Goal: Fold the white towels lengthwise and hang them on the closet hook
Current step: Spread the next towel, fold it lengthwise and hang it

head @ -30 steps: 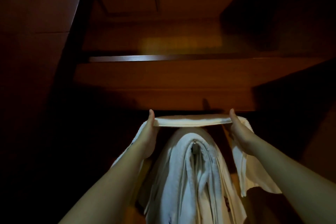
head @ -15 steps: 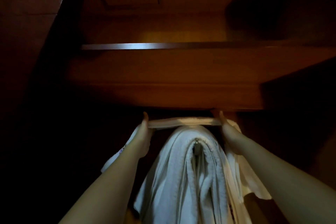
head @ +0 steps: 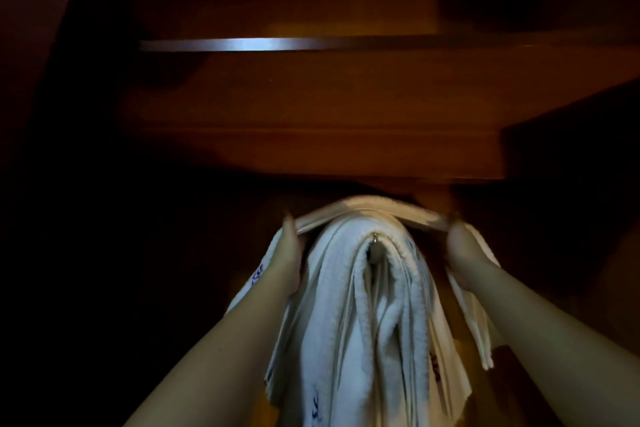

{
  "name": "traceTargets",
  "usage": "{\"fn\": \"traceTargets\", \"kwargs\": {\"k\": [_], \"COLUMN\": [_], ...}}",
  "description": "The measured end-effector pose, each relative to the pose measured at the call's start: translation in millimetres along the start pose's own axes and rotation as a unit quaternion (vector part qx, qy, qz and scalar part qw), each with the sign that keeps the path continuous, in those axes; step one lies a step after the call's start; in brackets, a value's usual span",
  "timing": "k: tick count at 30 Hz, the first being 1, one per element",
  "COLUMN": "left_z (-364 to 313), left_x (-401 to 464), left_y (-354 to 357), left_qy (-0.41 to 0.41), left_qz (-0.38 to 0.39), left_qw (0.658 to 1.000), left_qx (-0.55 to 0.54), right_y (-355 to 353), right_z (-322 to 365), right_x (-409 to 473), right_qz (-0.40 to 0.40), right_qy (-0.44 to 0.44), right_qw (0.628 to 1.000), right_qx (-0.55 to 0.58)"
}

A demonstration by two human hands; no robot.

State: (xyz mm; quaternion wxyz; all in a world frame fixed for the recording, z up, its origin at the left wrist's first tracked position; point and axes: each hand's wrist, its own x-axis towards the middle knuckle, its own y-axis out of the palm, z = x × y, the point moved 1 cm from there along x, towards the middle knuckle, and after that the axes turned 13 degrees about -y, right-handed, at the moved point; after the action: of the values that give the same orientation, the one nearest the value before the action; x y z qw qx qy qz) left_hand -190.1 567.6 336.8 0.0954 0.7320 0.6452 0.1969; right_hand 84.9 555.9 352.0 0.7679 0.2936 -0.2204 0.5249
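Several white towels (head: 349, 340) hang bunched over a small metal hook (head: 375, 248) in a dark wooden closet. A folded white towel (head: 367, 206) lies arched across the top of that bunch. My left hand (head: 289, 253) grips its left part and my right hand (head: 462, 253) grips its right part, one on each side of the hook. The towel's ends hang down outside my wrists; the left end carries blue lettering. My fingers are hidden behind the cloth.
A wooden shelf (head: 311, 149) juts out just above the hook, with a metal rail (head: 259, 44) higher up. Dark closet walls close in on the left and right.
Both hands have lowered the folded towel from a taut flat span above the hook onto the top of the hanging towels, where it now bends over them.
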Motion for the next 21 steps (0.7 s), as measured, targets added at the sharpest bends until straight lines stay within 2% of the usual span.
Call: {"fn": "traceTargets", "kwargs": {"k": [2, 3, 8, 11, 21], "left_z": [9, 13, 51, 70, 51], "left_x": [-4, -7, -17, -26, -32], "left_y": [-3, -5, -6, 4, 10], "left_qy": [-0.001, 0.002, -0.023, -0.053, -0.051], "left_qz": [-0.038, -0.062, -0.117, -0.105, -0.131], "left_qw": [0.999, 0.998, 0.993, 0.992, 0.990], "left_qx": [-0.019, -0.015, -0.007, -0.036, 0.018], "right_y": [3, 5, 24, 30, 26], "right_z": [-4, -7, -23, -25, -47], "right_x": [-8, -14, -41, -47, -84], "right_qz": [-0.057, -0.060, -0.011, 0.002, -0.033], "right_qy": [0.014, 0.022, 0.058, 0.066, 0.159], "right_qw": [0.998, 0.998, 0.998, 0.998, 0.985], "right_qx": [-0.019, -0.021, -0.012, 0.019, 0.050]}}
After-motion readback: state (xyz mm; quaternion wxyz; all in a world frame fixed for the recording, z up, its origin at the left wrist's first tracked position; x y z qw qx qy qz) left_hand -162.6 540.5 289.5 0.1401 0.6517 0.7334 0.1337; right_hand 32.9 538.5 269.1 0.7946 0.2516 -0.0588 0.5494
